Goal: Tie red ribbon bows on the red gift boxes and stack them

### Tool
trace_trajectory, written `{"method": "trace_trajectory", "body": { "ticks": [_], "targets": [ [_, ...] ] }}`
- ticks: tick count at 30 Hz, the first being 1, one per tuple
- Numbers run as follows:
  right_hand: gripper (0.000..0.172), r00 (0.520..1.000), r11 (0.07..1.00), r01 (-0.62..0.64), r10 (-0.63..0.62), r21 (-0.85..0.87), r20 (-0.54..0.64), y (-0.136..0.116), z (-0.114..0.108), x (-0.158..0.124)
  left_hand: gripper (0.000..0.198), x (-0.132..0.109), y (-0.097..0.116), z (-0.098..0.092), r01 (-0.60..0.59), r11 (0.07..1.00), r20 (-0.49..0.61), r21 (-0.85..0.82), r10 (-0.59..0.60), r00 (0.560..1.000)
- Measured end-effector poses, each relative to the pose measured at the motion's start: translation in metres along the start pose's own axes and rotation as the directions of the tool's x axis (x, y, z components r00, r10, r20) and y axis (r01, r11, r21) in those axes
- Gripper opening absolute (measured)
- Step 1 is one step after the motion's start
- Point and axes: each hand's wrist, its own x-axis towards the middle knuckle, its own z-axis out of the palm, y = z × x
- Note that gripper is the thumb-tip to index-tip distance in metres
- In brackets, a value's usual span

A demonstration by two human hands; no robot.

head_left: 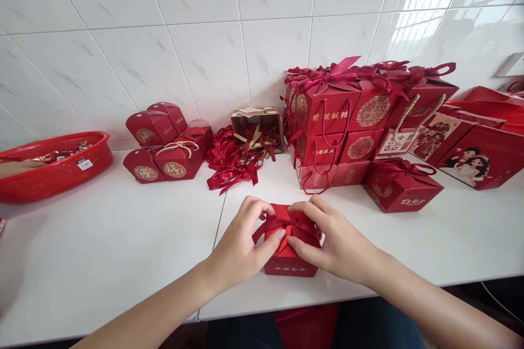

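Note:
A small red gift box (291, 267) with gold characters on its front stands near the table's front edge, a dark red ribbon bow (289, 222) on its top. My left hand (241, 240) is at the left of the bow, thumb and fingers curled round the ribbon. From the right, my right hand (333, 237) grips the other side of the bow, its thumb on the ribbon near the knot. Both thumbs nearly meet below the knot. Parts of the ribbon are hidden under the fingers.
Behind, tied red boxes (331, 114) are stacked against the tiled wall. Loose ribbons (229, 158) lie beside an open carton (257, 117). Further left are more boxes (178, 161) and a red basin (57, 174). Gift bags (483, 155) stand right on the white table (135, 251).

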Motion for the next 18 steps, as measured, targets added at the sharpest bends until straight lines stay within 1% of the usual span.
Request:
{"method": "trace_trajectory", "body": {
  "ticks": [2, 3, 4, 5, 6, 8, 9, 11, 13, 14, 16, 18],
  "targets": [
    [0.033, 0.998, 1.000, -0.004, 0.005, 0.019, -0.057, 0.004, 0.005, -0.004, 0.020, -0.001, -0.001, 0.004, 0.065, 0.997, -0.037, -0.043, -0.066, 0.997],
    [0.034, 0.994, 0.999, -0.025, 0.029, 0.040, -0.101, 0.006, 0.008, -0.006, 0.023, -0.001, -0.003, 0.006, 0.120, 0.989, -0.045, -0.087, -0.125, 0.991],
    [0.035, 0.987, 0.995, -0.062, 0.072, 0.073, -0.144, 0.008, 0.011, -0.009, 0.026, -0.002, -0.004, 0.009, 0.189, 0.970, -0.030, -0.150, -0.196, 0.980],
    [0.035, 0.975, 0.986, -0.113, 0.134, 0.121, -0.176, 0.011, 0.014, -0.011, 0.028, -0.002, -0.006, 0.011, 0.264, 0.938, 0.012, -0.226, -0.269, 0.963],
    [0.036, 0.960, 0.968, -0.172, 0.205, 0.182, -0.188, 0.013, 0.017, -0.014, 0.030, -0.003, -0.007, 0.013, 0.335, 0.893, 0.077, -0.300, -0.327, 0.942],
    [0.044, 0.926, 0.903, -0.292, 0.349, 0.316, -0.141, 0.015, 0.020, -0.018, 0.033, -0.003, -0.008, 0.015, 0.432, 0.815, 0.202, -0.385, -0.382, 0.902],
    [0.048, 0.908, 0.858, -0.346, 0.407, 0.381, -0.094, 0.016, 0.021, -0.020, 0.034, -0.003, -0.008, 0.014, 0.452, 0.806, 0.230, -0.382, -0.391, 0.891],
    [0.052, 0.879, 0.766, -0.420, 0.478, 0.488, 0.006, 0.018, 0.020, -0.021, 0.036, -0.003, -0.006, 0.012, 0.448, 0.840, 0.219, -0.306, -0.396, 0.892],
    [0.049, 0.877, 0.709, -0.437, 0.473, 0.553, 0.086, 0.023, 0.015, -0.021, 0.036, -0.003, -0.004, 0.007, 0.413, 0.886, 0.190, -0.210, -0.377, 0.906],
    [0.045, 0.887, 0.703, -0.422, 0.451, 0.572, 0.100, 0.026, 0.012, -0.020, 0.037, -0.003, -0.005, 0.003, 0.394, 0.904, 0.188, -0.168, -0.363, 0.913],
    [0.035, 0.915, 0.732, -0.368, 0.394, 0.573, 0.085, 0.033, 0.001, -0.020, 0.040, -0.002, -0.008, -0.006, 0.361, 0.926, 0.179, -0.108, -0.340, 0.923],
    [0.032, 0.945, 0.792, -0.312, 0.314, 0.525, 0.088, 0.039, -0.012, -0.022, 0.043, 0.001, -0.015, -0.018, 0.360, 0.931, 0.161, -0.057, -0.347, 0.924]
  ]
}}
